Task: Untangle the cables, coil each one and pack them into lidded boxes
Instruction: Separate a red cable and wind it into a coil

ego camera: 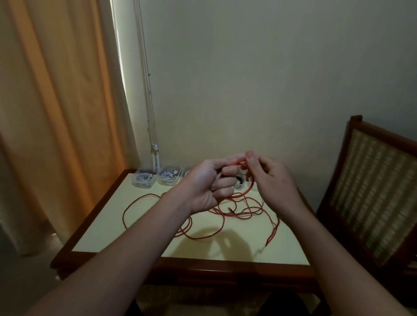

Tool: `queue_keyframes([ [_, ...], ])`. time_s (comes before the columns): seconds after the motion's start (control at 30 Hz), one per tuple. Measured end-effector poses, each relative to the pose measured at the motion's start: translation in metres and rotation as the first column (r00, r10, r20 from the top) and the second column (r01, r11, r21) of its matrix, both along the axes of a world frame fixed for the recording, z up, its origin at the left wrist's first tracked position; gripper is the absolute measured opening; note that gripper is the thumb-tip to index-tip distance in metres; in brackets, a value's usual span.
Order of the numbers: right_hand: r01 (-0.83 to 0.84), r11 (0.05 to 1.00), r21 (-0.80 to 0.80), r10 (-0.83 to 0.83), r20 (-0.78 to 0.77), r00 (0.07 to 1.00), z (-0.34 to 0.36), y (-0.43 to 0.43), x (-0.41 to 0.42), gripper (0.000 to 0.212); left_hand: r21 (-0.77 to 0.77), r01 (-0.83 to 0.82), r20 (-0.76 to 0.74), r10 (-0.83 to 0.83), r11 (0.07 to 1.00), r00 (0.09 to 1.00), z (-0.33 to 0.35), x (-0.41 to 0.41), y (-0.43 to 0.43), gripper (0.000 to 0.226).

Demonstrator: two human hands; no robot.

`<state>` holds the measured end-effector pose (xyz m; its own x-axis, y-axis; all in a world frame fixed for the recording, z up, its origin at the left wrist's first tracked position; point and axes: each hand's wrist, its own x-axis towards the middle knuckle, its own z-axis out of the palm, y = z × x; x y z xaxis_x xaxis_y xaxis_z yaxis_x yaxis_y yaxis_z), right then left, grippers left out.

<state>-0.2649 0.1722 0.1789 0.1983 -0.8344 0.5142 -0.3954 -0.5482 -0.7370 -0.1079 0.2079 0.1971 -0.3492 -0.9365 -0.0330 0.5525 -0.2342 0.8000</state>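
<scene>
A long red cable (pixel 193 234) lies in loose loops over the pale tabletop (pixel 126 235). Both hands are raised above the table's far half. My left hand (pixel 205 185) has its fingers curled round a stretch of the red cable. My right hand (pixel 271 179) pinches the same cable near its end between thumb and fingers, and a loop hangs down from it. Two clear plastic boxes (pixel 143 178) (pixel 169 176) holding coiled white cables stand at the table's far left edge. More boxes sit behind my hands, mostly hidden.
A dark wooden rim (pixel 221 266) frames the small table. A wooden chair with a woven back (pixel 379 188) stands close on the right. An orange curtain (pixel 48 101) hangs on the left, and blind cords (pixel 148 94) drop to the table's far corner.
</scene>
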Motion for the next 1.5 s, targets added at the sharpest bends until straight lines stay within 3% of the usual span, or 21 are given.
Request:
queue_keyframes([
  [0.17,-0.075,0.994,0.077,0.075,0.007,0.997,0.003,0.012,0.006,0.053,-0.003,-0.07,0.072,0.07,0.998,0.995,-0.001,-0.001,-0.004,0.025],
  [0.37,-0.119,0.991,0.059,0.125,-0.105,0.987,0.005,0.011,0.001,0.047,-0.031,-0.06,0.203,0.065,0.998,0.977,0.003,0.0,-0.004,0.024],
  [0.57,-0.071,0.997,-0.044,0.066,-0.101,0.993,0.004,0.002,0.002,0.044,-0.037,-0.092,0.157,0.097,0.995,0.983,0.001,-0.006,-0.003,0.022],
  [0.73,-0.101,0.995,-0.007,0.101,-0.055,0.993,0.003,-0.001,0.003,0.048,-0.142,-0.158,0.189,0.184,0.977,0.965,-0.002,-0.008,-0.004,0.016],
  [0.9,-0.029,0.998,0.061,0.033,-0.065,0.997,-0.004,-0.016,-0.013,0.05,0.005,-0.273,0.051,0.272,0.962,0.961,-0.004,0.013,-0.011,0.023],
  [1.1,-0.024,0.985,0.173,0.02,0.023,1.0,-0.023,-0.035,-0.052,0.03,0.12,-0.369,-0.163,0.385,0.922,0.909,-0.008,0.045,-0.016,0.024],
  [1.3,0.035,0.982,0.184,-0.036,0.003,0.999,-0.048,-0.051,-0.074,0.016,0.268,-0.522,-0.243,0.581,0.81,0.777,-0.014,0.065,-0.028,0.027],
  [1.4,0.109,0.991,0.08,-0.101,-0.093,0.99,-0.059,-0.055,-0.077,0.018,0.266,-0.606,-0.204,0.658,0.75,0.725,-0.018,0.066,-0.034,0.031],
  [1.5,0.13,0.965,-0.226,-0.215,-0.405,0.889,-0.067,-0.06,-0.074,0.024,0.148,-0.715,-0.068,0.728,0.683,0.682,-0.018,0.058,-0.038,0.029],
])
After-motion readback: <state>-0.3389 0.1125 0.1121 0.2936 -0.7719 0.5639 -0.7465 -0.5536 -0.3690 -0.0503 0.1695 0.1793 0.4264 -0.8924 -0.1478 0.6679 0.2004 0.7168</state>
